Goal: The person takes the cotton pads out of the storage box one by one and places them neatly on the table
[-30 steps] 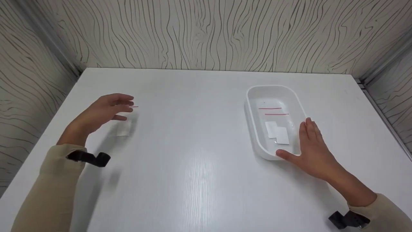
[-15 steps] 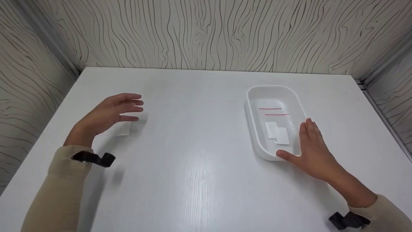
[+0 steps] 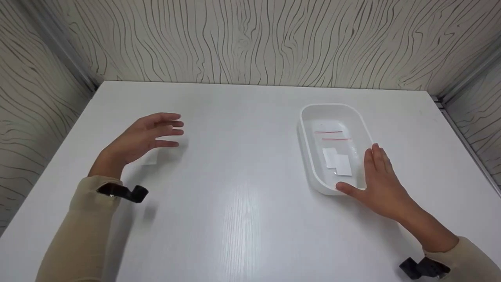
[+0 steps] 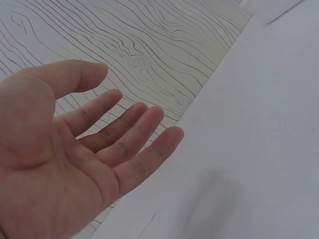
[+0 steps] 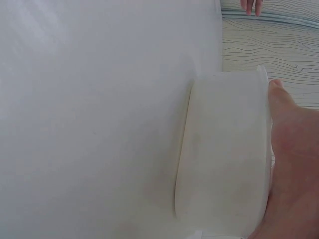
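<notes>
My left hand [image 3: 150, 137] hovers over the left part of the white table, fingers spread and holding nothing, as its palm [image 4: 55, 164] also shows. Under it lies a pale, flat piece [image 3: 150, 158], mostly hidden by the hand; a thin red line [image 4: 146, 226] shows on the table in the left wrist view. My right hand [image 3: 381, 188] rests against the near right corner of a white plastic container [image 3: 307, 156], thumb on the near rim and straight fingers along the right side. Inside lie what look like clear zip bags with red strips [image 3: 336, 138] and white labels [image 3: 343, 165].
The white table [image 3: 235, 164] runs back to a panel [image 3: 242, 43] with a wood-grain pattern, and similar panels stand at both sides. Black wrist cameras [image 3: 123, 192] sit on both beige sleeves.
My left hand has moved to the right with its fingers spread. The red line that showed at its fingertips is now hidden in the head view. The right hand and container have stayed put.
</notes>
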The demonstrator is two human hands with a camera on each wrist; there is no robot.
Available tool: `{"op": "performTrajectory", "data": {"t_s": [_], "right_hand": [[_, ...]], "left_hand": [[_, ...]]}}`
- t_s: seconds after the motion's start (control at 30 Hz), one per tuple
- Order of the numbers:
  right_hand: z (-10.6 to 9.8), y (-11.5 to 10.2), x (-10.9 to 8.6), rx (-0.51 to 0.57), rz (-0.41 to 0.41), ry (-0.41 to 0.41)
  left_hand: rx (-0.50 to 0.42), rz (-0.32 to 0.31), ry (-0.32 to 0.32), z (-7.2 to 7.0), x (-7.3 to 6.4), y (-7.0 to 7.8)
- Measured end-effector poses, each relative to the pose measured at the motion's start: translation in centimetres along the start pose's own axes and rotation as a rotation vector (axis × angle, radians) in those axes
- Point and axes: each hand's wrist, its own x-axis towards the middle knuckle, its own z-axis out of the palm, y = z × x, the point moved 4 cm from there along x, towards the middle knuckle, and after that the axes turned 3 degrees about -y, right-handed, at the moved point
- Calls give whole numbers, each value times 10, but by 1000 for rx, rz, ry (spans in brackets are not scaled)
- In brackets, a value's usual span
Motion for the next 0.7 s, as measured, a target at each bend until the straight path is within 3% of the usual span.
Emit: {"op": "performTrajectory", "data": {"t_s": [0.7], "right_hand": [[0, 0, 0, -1, 8, -5]], "left_hand": [[-40, 2, -15, 12, 14, -4]]}}
